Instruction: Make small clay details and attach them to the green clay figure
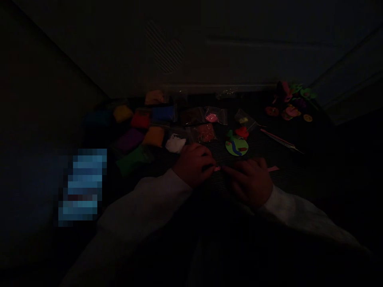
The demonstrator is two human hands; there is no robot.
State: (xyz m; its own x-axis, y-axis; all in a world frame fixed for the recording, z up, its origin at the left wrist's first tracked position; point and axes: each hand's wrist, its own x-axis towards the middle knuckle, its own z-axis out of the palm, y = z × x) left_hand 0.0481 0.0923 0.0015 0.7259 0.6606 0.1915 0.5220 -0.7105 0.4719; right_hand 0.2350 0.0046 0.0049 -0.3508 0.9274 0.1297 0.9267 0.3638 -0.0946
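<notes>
The scene is very dark. My left hand (196, 164) rests on the table with its fingers curled together, the tips at a small pink piece of modelling clay (217, 168). From the other side, my right hand (251, 181) reaches in with its fingers stretched out, the index tip close to that pink piece. A pink strip (273, 168) shows beyond the right hand's far side; whether it joins the small piece is hidden. Just behind the hands lies a round green clay disc (237, 146) with blue and red parts, a red lump (242, 132) at its edge.
Bags of coloured clay, among them a white one (176, 143), a green one (134, 160) and a pink one (212, 116), cover the table's left and back. A slim pointed tool (281, 140) lies at right. Clay figures (290, 105) stand behind it. A pixelated bright patch (83, 183) is at left.
</notes>
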